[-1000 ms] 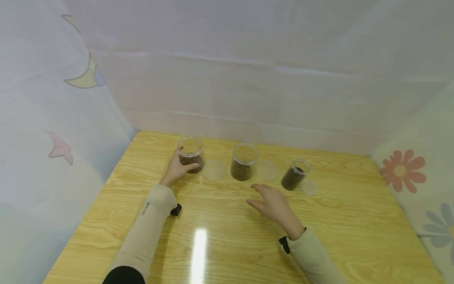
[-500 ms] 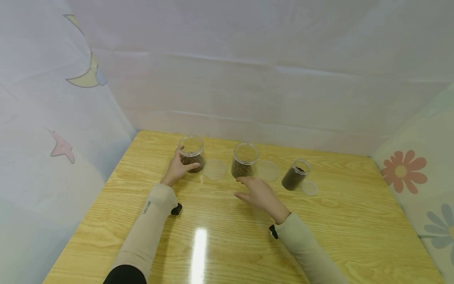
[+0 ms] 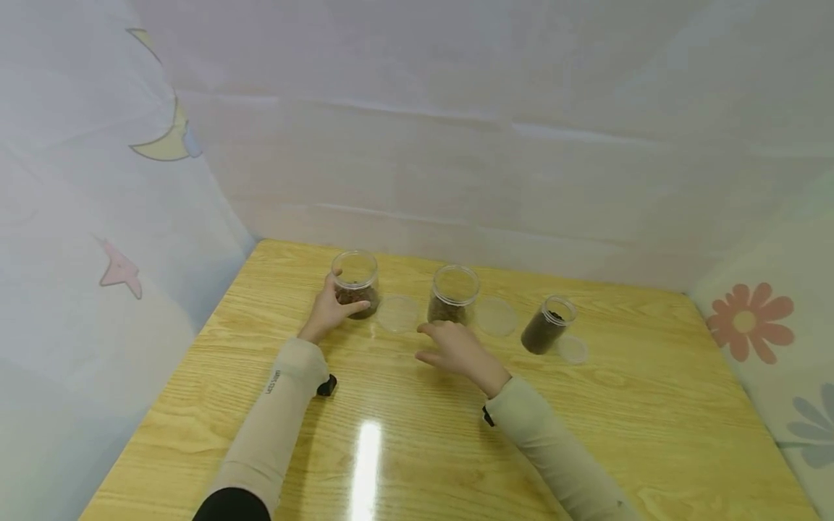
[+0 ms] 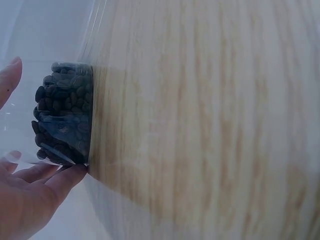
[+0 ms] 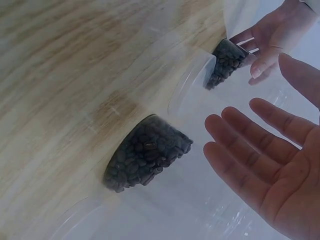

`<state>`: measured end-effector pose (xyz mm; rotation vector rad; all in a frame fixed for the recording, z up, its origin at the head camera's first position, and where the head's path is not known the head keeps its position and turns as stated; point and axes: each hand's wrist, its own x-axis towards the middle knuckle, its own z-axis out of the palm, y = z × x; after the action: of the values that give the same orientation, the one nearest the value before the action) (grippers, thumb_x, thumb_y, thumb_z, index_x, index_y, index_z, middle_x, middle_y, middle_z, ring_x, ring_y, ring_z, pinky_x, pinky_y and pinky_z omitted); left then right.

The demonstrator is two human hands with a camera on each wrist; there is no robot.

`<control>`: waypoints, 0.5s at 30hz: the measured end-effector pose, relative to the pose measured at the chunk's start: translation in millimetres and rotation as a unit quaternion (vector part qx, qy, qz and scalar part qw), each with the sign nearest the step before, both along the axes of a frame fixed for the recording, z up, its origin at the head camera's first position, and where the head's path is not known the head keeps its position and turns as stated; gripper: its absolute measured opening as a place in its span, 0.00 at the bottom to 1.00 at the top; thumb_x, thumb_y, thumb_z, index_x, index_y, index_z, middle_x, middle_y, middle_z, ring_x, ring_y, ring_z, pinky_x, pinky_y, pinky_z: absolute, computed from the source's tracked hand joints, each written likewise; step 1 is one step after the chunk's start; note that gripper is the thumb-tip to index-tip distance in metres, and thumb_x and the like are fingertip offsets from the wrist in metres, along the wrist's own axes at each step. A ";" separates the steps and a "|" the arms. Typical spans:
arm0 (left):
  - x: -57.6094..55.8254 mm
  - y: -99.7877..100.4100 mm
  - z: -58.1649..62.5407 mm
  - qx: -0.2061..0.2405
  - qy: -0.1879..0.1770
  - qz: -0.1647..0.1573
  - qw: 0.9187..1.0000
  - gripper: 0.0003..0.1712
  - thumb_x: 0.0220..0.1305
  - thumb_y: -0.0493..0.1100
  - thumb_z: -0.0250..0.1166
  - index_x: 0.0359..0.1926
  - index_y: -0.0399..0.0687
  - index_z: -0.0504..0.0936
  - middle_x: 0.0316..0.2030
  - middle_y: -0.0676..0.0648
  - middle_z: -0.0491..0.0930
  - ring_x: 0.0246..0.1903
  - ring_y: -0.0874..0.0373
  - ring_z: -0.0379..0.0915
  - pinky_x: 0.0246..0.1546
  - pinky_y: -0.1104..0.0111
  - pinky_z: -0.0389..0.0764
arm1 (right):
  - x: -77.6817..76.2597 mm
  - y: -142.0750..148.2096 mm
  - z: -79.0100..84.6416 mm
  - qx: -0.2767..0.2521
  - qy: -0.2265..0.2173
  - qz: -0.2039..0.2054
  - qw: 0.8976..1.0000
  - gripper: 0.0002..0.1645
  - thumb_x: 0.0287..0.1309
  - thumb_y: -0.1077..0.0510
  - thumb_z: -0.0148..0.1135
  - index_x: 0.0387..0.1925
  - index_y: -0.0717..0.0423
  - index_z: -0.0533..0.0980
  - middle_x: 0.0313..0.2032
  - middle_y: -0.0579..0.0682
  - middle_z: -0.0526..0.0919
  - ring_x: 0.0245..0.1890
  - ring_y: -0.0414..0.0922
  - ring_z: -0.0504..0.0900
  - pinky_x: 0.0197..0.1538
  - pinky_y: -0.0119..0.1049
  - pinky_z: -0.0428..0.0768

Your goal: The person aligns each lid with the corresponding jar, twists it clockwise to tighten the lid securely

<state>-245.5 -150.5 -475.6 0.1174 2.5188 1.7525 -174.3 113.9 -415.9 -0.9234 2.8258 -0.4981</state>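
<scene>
Three clear jars, partly filled with coffee beans, stand without lids on the wooden table. My left hand (image 3: 323, 312) grips the leftmost jar (image 3: 363, 295), thumb across its front and fingers round its left side. In the left wrist view, dark coffee beans (image 4: 62, 110) show through that jar's wall. My right hand (image 3: 459, 351) is in front of the middle jar (image 3: 454, 293), covering its lower part in the head view. In the right wrist view its fingers (image 5: 245, 170) are spread and nearly straight beside that jar, holding nothing. The narrower jar (image 3: 544, 331) stands to the right.
Flat clear lids lie to the right of the jars: one lid (image 3: 399, 314) by the left jar, another lid (image 3: 497, 317) by the middle one, a smaller lid (image 3: 573, 349) by the narrow one. A pale cloth backdrop (image 3: 456, 181) rises behind the table (image 3: 625, 420).
My right hand has moved left and slightly forward, from near the narrow jar to the front of the middle jar. The left hand keeps its grip on the left jar.
</scene>
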 end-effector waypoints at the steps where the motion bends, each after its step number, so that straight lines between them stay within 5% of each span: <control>1: 0.2 0.1 0.1 0.000 0.000 0.000 1.000 0.57 0.49 0.49 0.70 0.69 0.44 0.41 0.62 0.36 0.59 0.64 0.40 0.50 0.61 0.50 0.56 | -1.0 -1.6 0.1 0.003 0.000 0.003 1.000 0.28 0.53 0.49 0.64 0.51 0.61 0.73 0.47 0.57 0.79 0.44 0.52 0.79 0.43 0.43 0.79; 15: -0.2 -0.6 -2.8 -0.003 0.002 0.005 1.000 0.56 0.50 0.50 0.70 0.69 0.45 0.41 0.60 0.37 0.62 0.63 0.41 0.52 0.61 0.50 0.57 | -17.4 -24.0 -9.1 0.042 0.003 0.043 0.998 0.26 0.54 0.50 0.63 0.51 0.61 0.74 0.47 0.57 0.78 0.40 0.51 0.80 0.39 0.39 0.80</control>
<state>-245.7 -151.1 -478.4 0.1089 2.5307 1.7504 -191.8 90.0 -425.0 -1.0258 2.7752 -0.3629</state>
